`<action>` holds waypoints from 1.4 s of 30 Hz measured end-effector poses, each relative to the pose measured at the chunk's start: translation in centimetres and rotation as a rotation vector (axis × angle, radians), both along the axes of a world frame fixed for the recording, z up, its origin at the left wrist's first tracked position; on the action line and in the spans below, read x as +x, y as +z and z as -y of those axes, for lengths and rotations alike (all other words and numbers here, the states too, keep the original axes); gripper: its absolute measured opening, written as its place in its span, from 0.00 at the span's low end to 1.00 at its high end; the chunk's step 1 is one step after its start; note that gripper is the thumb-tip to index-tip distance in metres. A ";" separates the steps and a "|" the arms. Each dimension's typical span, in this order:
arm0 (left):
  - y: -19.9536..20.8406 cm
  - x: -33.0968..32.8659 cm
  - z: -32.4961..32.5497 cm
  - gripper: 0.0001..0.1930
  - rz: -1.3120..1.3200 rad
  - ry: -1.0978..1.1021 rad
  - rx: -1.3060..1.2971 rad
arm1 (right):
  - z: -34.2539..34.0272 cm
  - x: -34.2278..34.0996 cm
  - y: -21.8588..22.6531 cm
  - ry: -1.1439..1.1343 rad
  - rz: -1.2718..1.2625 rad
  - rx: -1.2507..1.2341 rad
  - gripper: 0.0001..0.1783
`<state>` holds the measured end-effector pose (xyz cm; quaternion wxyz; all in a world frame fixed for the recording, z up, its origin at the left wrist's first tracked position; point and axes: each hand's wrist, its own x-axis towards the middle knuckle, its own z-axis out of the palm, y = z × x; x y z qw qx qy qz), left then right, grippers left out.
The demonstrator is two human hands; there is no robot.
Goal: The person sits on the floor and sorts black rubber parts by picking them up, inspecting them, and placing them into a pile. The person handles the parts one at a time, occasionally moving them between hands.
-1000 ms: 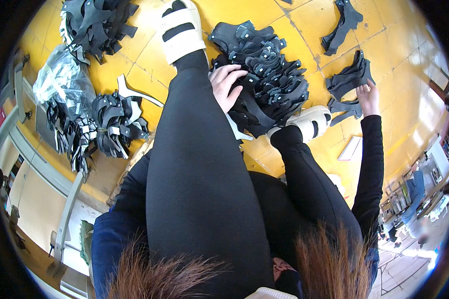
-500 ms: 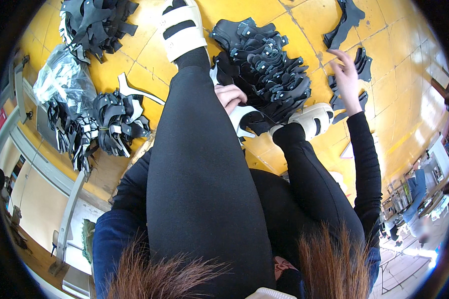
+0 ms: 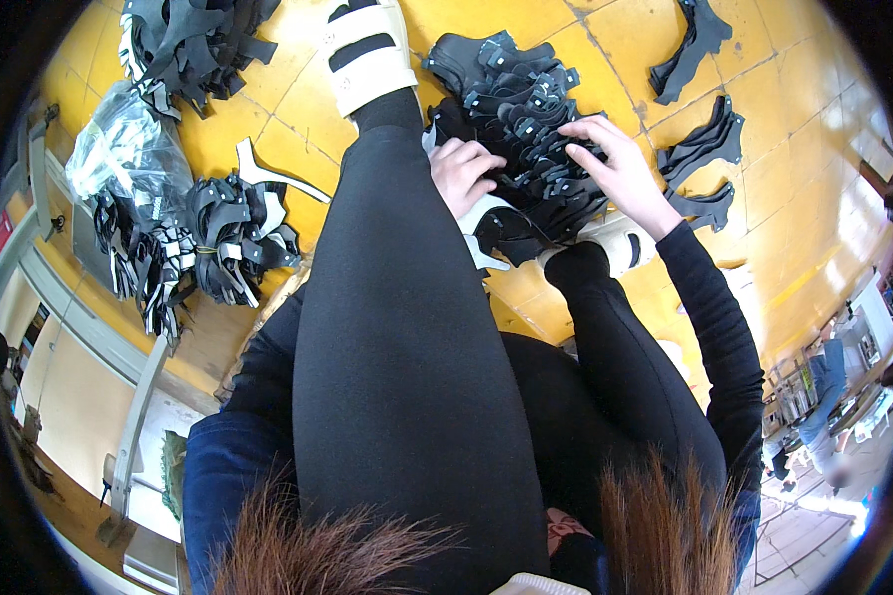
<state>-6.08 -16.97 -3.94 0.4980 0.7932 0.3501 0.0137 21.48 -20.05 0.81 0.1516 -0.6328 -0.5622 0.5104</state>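
Observation:
A long heap of black cut-out pieces (image 3: 526,109), overlapping and marked with small pale tags, lies on the floor between my feet. At its left edge is my left hand (image 3: 463,177), fingers bent inward; what they grip, if anything, is hidden. Just below this hand a pale-faced curved piece (image 3: 481,213) shows, partly covered by my leg. My right hand (image 3: 620,174) reaches over the heap's right side, thumb and fingers apart, with nothing visible between them. Right of that hand are small stacks of similar black pieces (image 3: 704,144).
Another black stack (image 3: 690,50) lies at the far right. On the left are a dark pile (image 3: 193,45), a clear plastic bag (image 3: 129,159), tied bundles (image 3: 228,238) and a loose white piece (image 3: 258,174). My sandals (image 3: 372,59) flank the heap. A metal frame (image 3: 134,426) stands left.
My right hand has moved left and nearer, from the stacks at the right to above the heap. My left hand has shifted slightly and shows more of its fingers.

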 end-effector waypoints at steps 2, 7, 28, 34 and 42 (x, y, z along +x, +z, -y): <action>-0.6 0.5 -0.3 0.11 -0.008 0.005 0.096 | 0.7 0.2 -0.7 0.047 0.062 0.014 0.14; -0.9 1.9 -0.6 0.08 -0.035 0.063 0.102 | 0.8 0.4 -0.9 0.061 0.082 0.032 0.13; -0.8 1.3 -0.6 0.09 -0.039 0.096 0.055 | 0.6 0.4 -0.7 0.065 0.068 0.016 0.13; 0.2 1.0 -0.2 0.06 0.055 0.128 0.194 | 0.8 0.3 -1.1 0.104 0.075 0.076 0.13; 4.7 2.7 -0.4 0.06 0.161 0.074 0.434 | 0.8 -0.2 -1.1 0.122 0.094 0.168 0.12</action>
